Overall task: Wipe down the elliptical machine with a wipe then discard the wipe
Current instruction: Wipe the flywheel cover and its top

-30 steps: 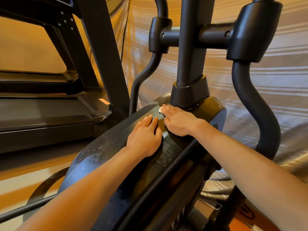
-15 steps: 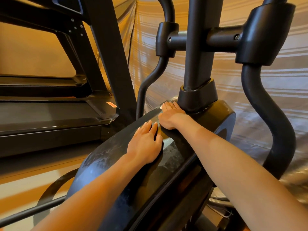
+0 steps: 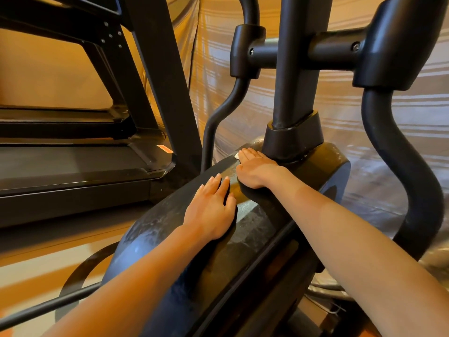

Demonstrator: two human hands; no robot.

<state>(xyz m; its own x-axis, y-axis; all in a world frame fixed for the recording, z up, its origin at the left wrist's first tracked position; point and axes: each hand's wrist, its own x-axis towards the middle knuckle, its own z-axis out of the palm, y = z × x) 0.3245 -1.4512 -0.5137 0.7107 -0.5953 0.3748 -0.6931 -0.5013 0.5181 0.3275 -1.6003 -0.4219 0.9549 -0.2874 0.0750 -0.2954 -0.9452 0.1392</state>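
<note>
Two flat hands on elliptical housing (image 3: 255,229), wipe (image 3: 236,155) under right hand (image 3: 255,167) fingers, left hand (image 3: 210,210) spread beside.

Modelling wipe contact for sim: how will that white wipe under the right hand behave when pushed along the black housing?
Probably floppy and thin: only a small white wipe corner peeks past the flat right hand, lying flush on the glossy black elliptical housing. Likely slides easily; the housing looks smooth, with streaks. It may bunch up near the black post collar.
</note>
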